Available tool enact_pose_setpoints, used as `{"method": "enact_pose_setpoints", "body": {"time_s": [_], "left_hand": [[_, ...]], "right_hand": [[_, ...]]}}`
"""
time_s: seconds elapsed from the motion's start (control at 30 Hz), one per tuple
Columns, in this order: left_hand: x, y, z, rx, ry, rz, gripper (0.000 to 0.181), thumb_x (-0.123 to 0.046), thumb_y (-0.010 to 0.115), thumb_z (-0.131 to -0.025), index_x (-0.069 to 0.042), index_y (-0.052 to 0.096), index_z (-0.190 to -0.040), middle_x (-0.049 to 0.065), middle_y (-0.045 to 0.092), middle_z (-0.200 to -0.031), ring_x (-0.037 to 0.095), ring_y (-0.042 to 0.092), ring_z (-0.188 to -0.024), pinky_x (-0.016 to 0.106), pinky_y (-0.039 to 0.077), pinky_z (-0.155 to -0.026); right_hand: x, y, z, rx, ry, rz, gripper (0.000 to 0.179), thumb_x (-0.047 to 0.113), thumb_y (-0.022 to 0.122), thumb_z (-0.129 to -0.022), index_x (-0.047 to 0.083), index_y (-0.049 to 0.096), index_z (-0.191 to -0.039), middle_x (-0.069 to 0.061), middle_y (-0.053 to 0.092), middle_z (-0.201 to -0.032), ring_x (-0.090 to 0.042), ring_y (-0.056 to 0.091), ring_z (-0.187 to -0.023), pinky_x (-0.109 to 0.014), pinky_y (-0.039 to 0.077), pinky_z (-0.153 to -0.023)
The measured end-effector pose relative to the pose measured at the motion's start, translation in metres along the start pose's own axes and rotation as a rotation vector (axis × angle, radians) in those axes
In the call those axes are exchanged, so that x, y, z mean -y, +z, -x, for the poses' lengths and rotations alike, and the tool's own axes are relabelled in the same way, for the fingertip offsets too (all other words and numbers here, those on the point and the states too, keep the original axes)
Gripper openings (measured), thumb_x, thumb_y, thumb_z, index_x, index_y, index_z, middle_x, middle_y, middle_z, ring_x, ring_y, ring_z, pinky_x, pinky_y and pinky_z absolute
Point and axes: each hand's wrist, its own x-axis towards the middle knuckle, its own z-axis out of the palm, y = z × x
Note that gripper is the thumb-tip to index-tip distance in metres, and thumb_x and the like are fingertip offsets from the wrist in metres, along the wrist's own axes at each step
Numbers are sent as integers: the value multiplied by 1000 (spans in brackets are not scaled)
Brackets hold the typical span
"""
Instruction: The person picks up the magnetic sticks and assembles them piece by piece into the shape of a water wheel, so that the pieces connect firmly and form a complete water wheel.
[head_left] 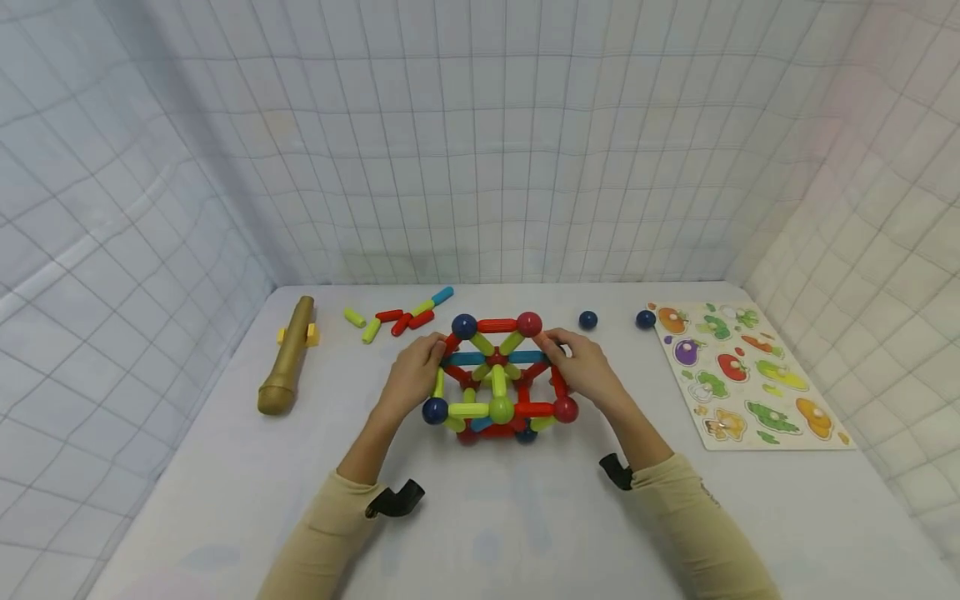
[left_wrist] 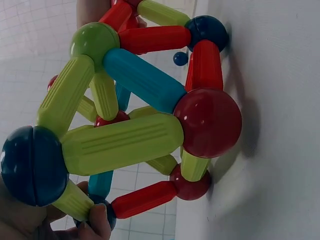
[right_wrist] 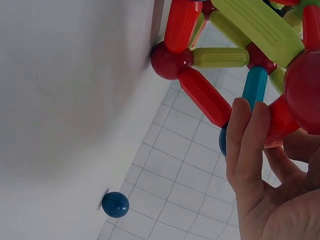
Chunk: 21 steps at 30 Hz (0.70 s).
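Note:
A ball-and-rod magnetic structure (head_left: 501,409) stands on the white table in the head view, with red, blue and green balls joined by red, yellow-green and blue rods. My left hand (head_left: 411,377) grips its left side; the left wrist view shows the fingertips (left_wrist: 100,220) around a lower blue ball and a yellow-green rod (left_wrist: 122,145) nearby. On the opposite side, my right hand (head_left: 588,368) holds the structure's upper right part. Two straight fingers (right_wrist: 252,135) of that hand lie against a blue rod (right_wrist: 255,82) and a red rod in the right wrist view.
Loose rods (head_left: 402,323) lie behind the left hand, and two blue balls (head_left: 588,320) sit at the back right. A vegetable picture board (head_left: 731,367) lies at the right. A gold-coloured tube (head_left: 289,358) rests on yellow blocks (head_left: 312,335) at the left. Grid-patterned cloth (head_left: 487,167) walls surround the table.

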Motion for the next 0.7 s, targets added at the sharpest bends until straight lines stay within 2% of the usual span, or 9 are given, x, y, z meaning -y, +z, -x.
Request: {"method": "enact_pose_setpoints", "body": {"time_s": [0.13,0.23,0.33,0.4,0.47,0.6,0.7], "left_hand": [[1,1,0,-6,-3,-9,33,-25,37,-106,-7,58,-124,12,57,-99,25,53,-91,33,44,-78],[2,-3,1,14,3,3,36,-27,36,-106,-9,57,-129,13,59,-103,25,54,-94,35,47,-82],[11,-10,1,55,-15,33,38,-28,36,-106,-13,54,-135,15,62,-111,27,61,-90,34,52,-77],[23,-18,-3,49,-45,34,37,-29,37,-106,-14,55,-135,16,65,-114,27,64,-85,31,52,-70],[38,-26,-12,6,-101,-14,33,-28,42,-105,-13,58,-130,17,66,-115,28,65,-80,28,49,-63],[71,-45,-37,-166,-202,-204,29,-24,50,-102,-7,61,-121,21,64,-117,33,64,-93,39,51,-70],[86,-57,-55,-204,-238,-331,31,-22,50,-101,-5,59,-125,27,56,-123,43,58,-107,51,52,-79]], "right_hand": [[-3,3,0,-15,-10,-8,40,35,49,-102,15,54,-136,-15,61,-108,-16,60,-63,-26,50,-60],[-5,2,2,-8,-17,7,43,36,49,-101,15,52,-139,-16,60,-117,-18,62,-70,-27,53,-61],[-7,1,6,11,-10,38,47,37,50,-101,17,47,-144,-16,56,-132,-22,64,-84,-29,57,-64],[-8,-4,10,30,-16,68,49,36,50,-101,17,43,-146,-17,53,-138,-25,66,-89,-31,58,-67],[-11,-11,17,42,-12,101,50,35,52,-100,16,43,-146,-17,51,-142,-28,67,-92,-31,58,-68],[-7,-26,28,84,10,179,49,36,60,-96,13,48,-137,-17,61,-127,-28,68,-84,-29,55,-66],[1,-32,38,163,34,222,47,39,67,-91,11,51,-125,-12,65,-110,-24,66,-77,-29,52,-64]]}}
